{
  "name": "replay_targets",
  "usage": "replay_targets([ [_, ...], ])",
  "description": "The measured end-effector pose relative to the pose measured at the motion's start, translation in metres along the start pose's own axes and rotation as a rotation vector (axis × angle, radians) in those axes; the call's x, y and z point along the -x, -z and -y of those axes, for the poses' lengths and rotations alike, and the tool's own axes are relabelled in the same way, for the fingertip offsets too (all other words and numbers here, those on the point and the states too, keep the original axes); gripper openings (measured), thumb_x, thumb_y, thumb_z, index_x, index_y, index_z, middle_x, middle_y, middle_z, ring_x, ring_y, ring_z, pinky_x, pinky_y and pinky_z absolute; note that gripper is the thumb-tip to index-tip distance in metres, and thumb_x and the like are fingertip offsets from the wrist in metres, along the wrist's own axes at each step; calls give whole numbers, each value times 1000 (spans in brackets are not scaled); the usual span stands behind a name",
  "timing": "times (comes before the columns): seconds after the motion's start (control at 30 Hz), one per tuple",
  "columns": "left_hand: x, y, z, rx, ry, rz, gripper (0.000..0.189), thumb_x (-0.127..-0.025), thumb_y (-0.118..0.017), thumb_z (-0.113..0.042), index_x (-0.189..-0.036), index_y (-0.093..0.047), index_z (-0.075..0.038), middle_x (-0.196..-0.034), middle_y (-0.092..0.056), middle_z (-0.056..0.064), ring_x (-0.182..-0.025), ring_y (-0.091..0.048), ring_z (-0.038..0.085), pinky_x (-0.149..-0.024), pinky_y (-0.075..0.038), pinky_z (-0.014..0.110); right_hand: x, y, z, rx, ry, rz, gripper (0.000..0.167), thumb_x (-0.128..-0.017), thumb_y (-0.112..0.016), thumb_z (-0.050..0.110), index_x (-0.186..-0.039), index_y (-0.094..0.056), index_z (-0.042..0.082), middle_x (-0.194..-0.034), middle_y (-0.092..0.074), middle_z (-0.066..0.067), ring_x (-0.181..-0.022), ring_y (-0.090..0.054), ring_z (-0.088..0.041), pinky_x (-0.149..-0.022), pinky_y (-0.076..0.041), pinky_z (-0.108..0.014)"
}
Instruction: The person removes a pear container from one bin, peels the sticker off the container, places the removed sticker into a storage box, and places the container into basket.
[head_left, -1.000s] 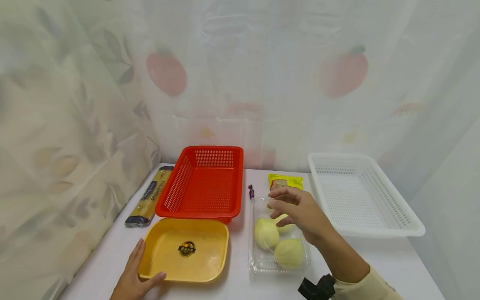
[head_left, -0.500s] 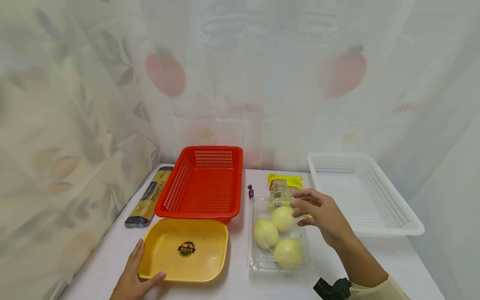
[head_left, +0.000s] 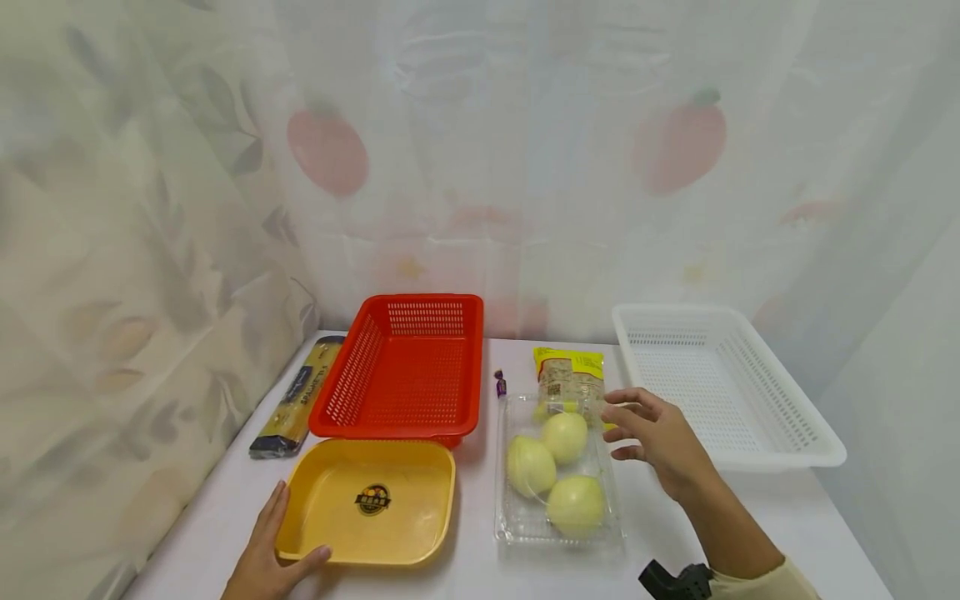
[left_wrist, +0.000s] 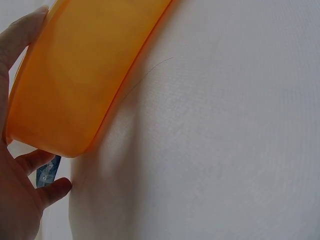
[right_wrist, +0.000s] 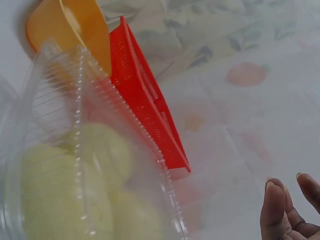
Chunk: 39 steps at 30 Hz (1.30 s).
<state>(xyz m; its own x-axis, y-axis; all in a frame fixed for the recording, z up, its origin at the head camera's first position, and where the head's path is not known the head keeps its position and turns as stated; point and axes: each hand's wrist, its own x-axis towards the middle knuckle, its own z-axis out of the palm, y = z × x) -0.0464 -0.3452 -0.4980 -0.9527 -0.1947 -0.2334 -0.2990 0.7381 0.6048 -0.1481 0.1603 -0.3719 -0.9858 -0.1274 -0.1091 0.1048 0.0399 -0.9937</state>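
Note:
My left hand (head_left: 262, 546) rests at the left corner of a yellow plastic tray (head_left: 405, 533) with a dark round logo inside. Its thumb lies over the front rim, its fingers stretch along the left side. In the left wrist view the thumb (left_wrist: 30, 30) touches the tray's wall (left_wrist: 85, 75), and two fingertips lie past its corner. My right hand (head_left: 663, 446) hovers with loosely bent fingers, holding nothing, just right of a clear plastic box (head_left: 517, 529). Three round pale yellow-green pieces of produce (head_left: 575, 506) sit in the box. The right wrist view shows the right fingertips (right_wrist: 273, 205) apart from it.
Behind the tray stands a red perforated basket (head_left: 427, 383), with a spaghetti pack (head_left: 300, 396) on its left. A small purple-wrapped candy (head_left: 501, 385) and a yellow-topped bag (head_left: 570, 371) lie by the box. At right is a white perforated basket (head_left: 697, 383). Curtains (head_left: 480, 167) enclose the table.
My right hand has moved right, from over the clear box to beside it, uncovering the produce and the yellow-topped bag. The left hand and tray have stayed put.

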Motion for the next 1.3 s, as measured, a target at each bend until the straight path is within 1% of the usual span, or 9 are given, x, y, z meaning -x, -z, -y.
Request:
replay_targets([
  [0.1,0,0,0,0,12,8,125,-77,-75,-54,-151,11,-1,-157,15,21,-139,0,49,-104,-10,66,-2,3,-8,-5,-21,-9,44,-90,-70,24,-122,-52,1,-108,-60,-17,-89,-61,-36,-70,-55,-42],
  [0.37,0,0,0,-7,19,7,125,-77,-75,-55,-150,11,-1,-157,15,20,-139,0,48,-104,-10,66,-8,10,-27,11,-64,-34,45,-91,-68,24,-126,-47,3,-106,-61,-16,-85,-62,-31,-70,-55,-42],
  [0.67,-1,0,0,-17,18,5,126,-76,-75,-55,-151,10,0,-156,14,21,-139,-1,49,-104,-10,66,-14,13,-47,23,-111,-46,48,-91,-68,26,-127,-46,4,-115,-58,-20,-93,-59,-39,-71,-55,-42],
  [0.73,-1,0,0,-15,17,5,125,-76,-75,-55,-151,10,0,-157,14,21,-139,-1,49,-104,-10,66,-16,13,-50,26,-122,-52,47,-91,-68,25,-127,-46,4,-115,-57,-22,-92,-59,-38,-71,-55,-41],
  [0.9,0,0,0,-12,-1,-4,124,-77,-75,-54,-151,10,-1,-157,13,22,-139,-1,49,-104,-10,66,-19,10,-60,84,-164,-73,52,-90,-68,28,-130,-45,4,-110,-57,-22,-90,-58,-33,-72,-54,-42],
  [1.07,0,0,1,-10,-26,-21,123,-78,-75,-52,-151,9,0,-157,12,22,-139,-2,50,-104,-10,67,-20,10,-68,148,-178,-83,59,-89,-70,34,-132,-43,4,-109,-57,-19,-94,-55,-32,-74,-53,-43],
  [1.17,0,0,1,-6,-22,-16,123,-78,-76,-52,-151,10,-1,-157,12,22,-139,-2,50,-104,-10,67,-21,9,-73,181,-183,-88,60,-90,-68,34,-134,-41,3,-109,-56,-19,-94,-55,-31,-72,-53,-42],
  [1.3,0,1,0,-7,0,-3,124,-77,-75,-53,-151,11,-2,-157,13,21,-139,-1,49,-104,-10,67,-23,8,-79,201,-192,-93,63,-90,-68,36,-135,-40,2,-108,-55,-19,-93,-54,-31,-71,-52,-40],
])
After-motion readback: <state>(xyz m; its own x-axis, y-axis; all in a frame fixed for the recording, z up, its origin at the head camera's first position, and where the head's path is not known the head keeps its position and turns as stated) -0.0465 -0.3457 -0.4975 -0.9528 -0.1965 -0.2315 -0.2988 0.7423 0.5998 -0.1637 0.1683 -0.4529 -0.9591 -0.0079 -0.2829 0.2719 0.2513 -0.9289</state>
